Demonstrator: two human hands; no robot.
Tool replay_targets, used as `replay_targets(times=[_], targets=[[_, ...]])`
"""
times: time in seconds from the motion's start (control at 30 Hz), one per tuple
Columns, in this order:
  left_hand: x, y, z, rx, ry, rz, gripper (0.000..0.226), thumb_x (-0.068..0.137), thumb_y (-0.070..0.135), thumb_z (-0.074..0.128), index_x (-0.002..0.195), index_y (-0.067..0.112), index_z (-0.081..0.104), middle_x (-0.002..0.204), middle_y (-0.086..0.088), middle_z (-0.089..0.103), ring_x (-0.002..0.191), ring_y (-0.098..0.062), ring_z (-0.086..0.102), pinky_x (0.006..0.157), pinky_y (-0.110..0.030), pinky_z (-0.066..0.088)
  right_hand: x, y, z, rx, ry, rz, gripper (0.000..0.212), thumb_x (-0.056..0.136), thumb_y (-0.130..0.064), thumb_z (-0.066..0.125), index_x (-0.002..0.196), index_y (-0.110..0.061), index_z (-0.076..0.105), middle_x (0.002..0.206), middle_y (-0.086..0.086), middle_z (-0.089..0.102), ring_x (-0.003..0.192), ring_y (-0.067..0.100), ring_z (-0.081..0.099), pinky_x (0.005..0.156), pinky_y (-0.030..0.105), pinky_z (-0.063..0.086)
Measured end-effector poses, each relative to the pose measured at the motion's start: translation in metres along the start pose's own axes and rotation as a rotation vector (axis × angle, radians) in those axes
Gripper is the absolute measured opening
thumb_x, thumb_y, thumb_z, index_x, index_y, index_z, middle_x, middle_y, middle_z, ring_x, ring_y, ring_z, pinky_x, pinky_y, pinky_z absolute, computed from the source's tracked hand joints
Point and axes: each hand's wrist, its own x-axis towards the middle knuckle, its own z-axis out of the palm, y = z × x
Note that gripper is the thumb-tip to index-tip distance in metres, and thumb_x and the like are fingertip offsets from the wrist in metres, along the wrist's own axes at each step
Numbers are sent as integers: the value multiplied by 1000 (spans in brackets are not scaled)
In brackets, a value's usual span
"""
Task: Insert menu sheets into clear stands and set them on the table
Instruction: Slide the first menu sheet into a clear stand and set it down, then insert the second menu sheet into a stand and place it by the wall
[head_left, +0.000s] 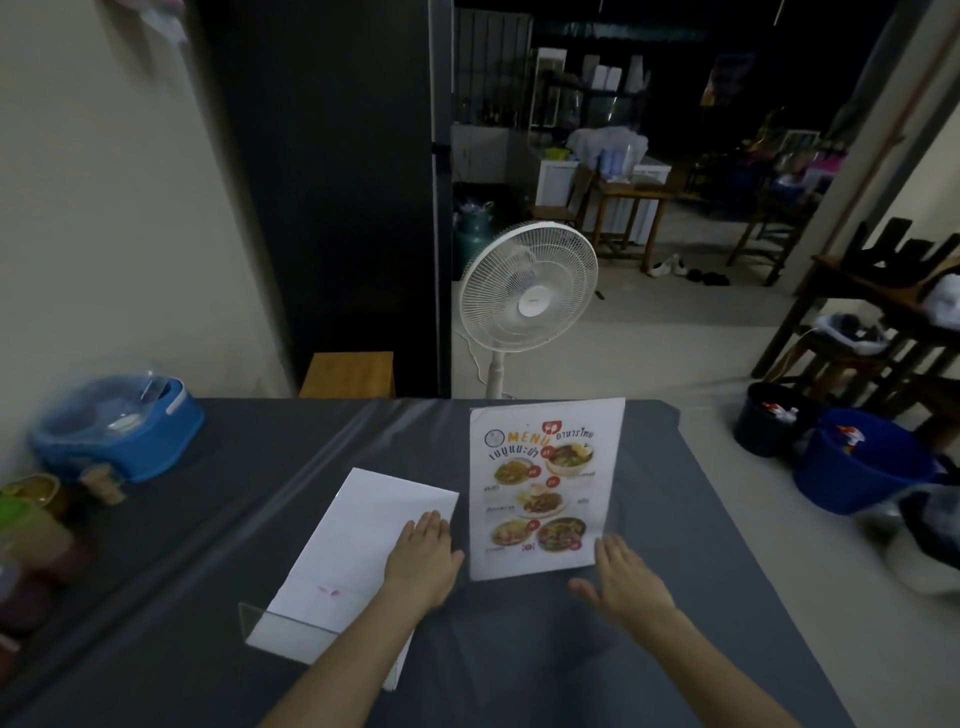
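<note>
A printed colour menu sheet in a clear acrylic stand (545, 488) stands upright on the grey-covered table (701, 545). The right hand (623, 577), flat and released, seems barely apart from it. The left hand (423, 556) rests flat, grasping nothing, on a white sheet in a second clear stand lying down (337, 566).

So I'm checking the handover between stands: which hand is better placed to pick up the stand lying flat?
Left, probably. The left hand already rests open on the flat stand with its white sheet; the right hand is beside the upright menu stand.
</note>
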Motion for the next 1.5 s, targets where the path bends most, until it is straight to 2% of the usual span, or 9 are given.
replay_targets(times=[0.07, 0.13, 0.4, 0.57, 0.7, 0.83, 1.03, 1.2, 1.5], targets=[[-4, -1, 7, 12, -15, 3, 60, 103, 36, 21, 153, 4, 12, 163, -13, 7, 152, -26, 6, 123, -39, 3, -3, -11, 7, -44, -49, -58, 149, 32, -88, -28, 149, -1, 3, 160, 15, 5, 148, 26, 4, 121, 36, 9], [-8, -2, 11, 13, -18, 1, 60, 102, 35, 22, 152, 3, 13, 163, -14, 9, 151, -27, 7, 123, -40, 4, -2, -24, 11, -47, -64, -100, 160, 19, -85, -35, 149, 0, 2, 160, 15, 3, 148, 26, 3, 121, 36, 8], [-25, -17, 5, 29, -27, -102, 60, 104, 35, 20, 153, 3, 7, 163, -14, 3, 152, -28, 3, 123, -40, 2, 10, -73, 17, 20, -55, -249, 153, 28, -88, -30, 150, -3, 6, 160, 14, 6, 148, 27, 4, 121, 37, 6], [-38, -41, 6, 60, -46, -169, 57, 104, 32, 23, 152, 2, 13, 163, -17, 3, 151, -31, 2, 123, -42, 3, 15, -103, 16, 16, -73, -329, 109, 71, -78, 0, 148, -2, 18, 156, 16, 23, 144, 29, 22, 119, 38, 18], [-54, -62, 9, 58, -59, -223, 56, 104, 30, 24, 152, 1, 14, 163, -17, 4, 151, -30, 3, 123, -41, 4, 15, -123, 29, 33, -102, -384, 123, 56, -82, -11, 147, -6, 22, 152, 16, 31, 141, 28, 30, 116, 38, 26], [-55, -85, 21, 18, -87, -289, 60, 104, 33, 17, 152, -2, 7, 163, -17, 5, 151, -29, 3, 124, -41, 6, 10, -138, 39, 106, -166, -391, 86, 86, -67, 18, 148, -7, 18, 156, 15, 21, 145, 26, 19, 117, 40, 21], [-48, -113, 23, 3, -61, -278, 59, 103, 31, 19, 150, -4, 14, 161, -19, 12, 150, -30, 9, 123, -42, 12, 18, -156, 38, 179, -136, -386, 102, 68, -78, 5, 146, -14, 23, 149, 13, 35, 138, 26, 34, 113, 39, 29], [-32, -143, 26, -7, -71, -206, 60, 102, 34, 20, 150, -3, 15, 160, -19, 13, 149, -30, 11, 122, -42, 13, 27, -173, 43, 209, -131, -319, 123, 52, -86, -6, 146, -12, 22, 149, 12, 36, 140, 29, 29, 115, 40, 26], [-4, -198, 34, -10, -100, -70, 61, 103, 34, 18, 152, -2, 7, 162, -17, 6, 151, -29, 5, 124, -40, 7, 42, -205, 69, 313, -115, -98, 131, 48, -95, -5, 142, -10, 29, 145, 12, 39, 133, 27, 39, 109, 44, 36]])
